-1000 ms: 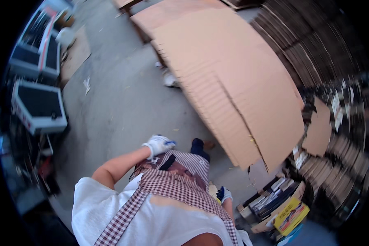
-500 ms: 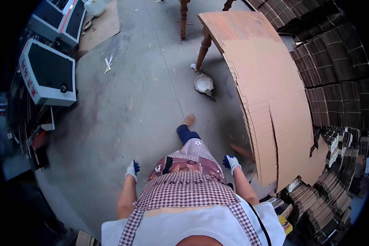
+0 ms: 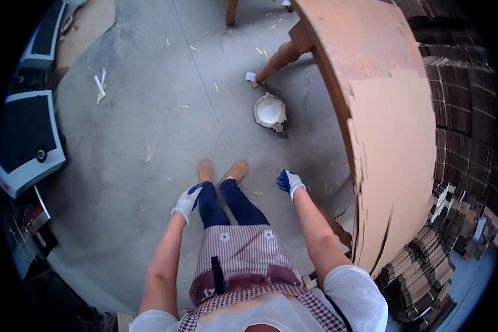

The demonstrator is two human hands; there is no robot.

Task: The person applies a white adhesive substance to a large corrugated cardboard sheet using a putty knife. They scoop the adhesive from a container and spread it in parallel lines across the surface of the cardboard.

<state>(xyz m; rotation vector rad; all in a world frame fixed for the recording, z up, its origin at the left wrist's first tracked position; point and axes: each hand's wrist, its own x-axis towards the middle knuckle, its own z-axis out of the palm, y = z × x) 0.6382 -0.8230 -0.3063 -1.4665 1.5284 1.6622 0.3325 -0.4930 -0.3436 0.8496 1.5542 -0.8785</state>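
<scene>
Both my hands wear white gloves with blue fingers. My left hand (image 3: 187, 202) is at the side of my left leg, its fingers loosely bent and pointing at the dark blue trousers (image 3: 211, 204); I see nothing in it. My right hand (image 3: 290, 183) hangs over the floor, fingers slightly apart and half curled, with nothing held. Ahead of it, a round bowl (image 3: 270, 111) with white stuff inside and a ragged, crusted rim stands on the floor. On the right is a wooden table (image 3: 365, 44), partly covered by a torn cardboard sheet (image 3: 395, 166).
A turned table leg (image 3: 279, 58) stands on a small block beside the bowl. Bundled stacks of flat cardboard (image 3: 462, 105) line the right side. Dark-panelled machines (image 3: 30, 135) stand at the left. White strips (image 3: 100, 87) and yellow scraps litter the floor.
My hands have reached forward, away from my body. Both shoes now stand side by side, where one was ahead before. The table and bowl appear closer, and the view has tilted downward.
</scene>
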